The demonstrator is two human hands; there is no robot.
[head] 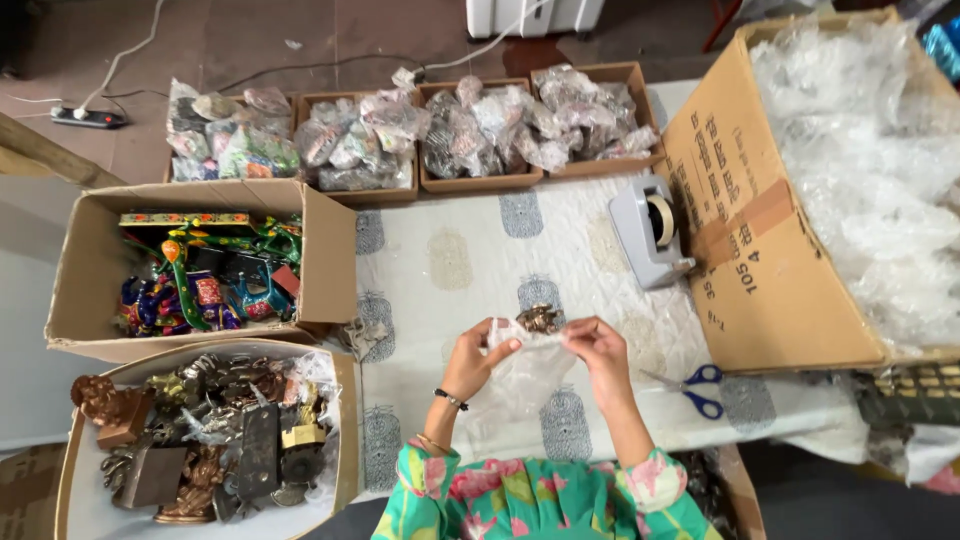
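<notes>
Both hands, left [478, 352] & right [600, 345], are pinching a clear bag [520, 375] near the table's [470, 260] front edge, brass figurine [540, 319] sitting at its mouth, not yet inside; wrapped pcs [480, 135] filling the back boxes.

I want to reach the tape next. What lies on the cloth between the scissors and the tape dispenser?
In the head view, nothing: only bare patterned cloth lies between the blue-handled scissors and the grey tape dispenser. The big cardboard box stands just beside that stretch.
</notes>
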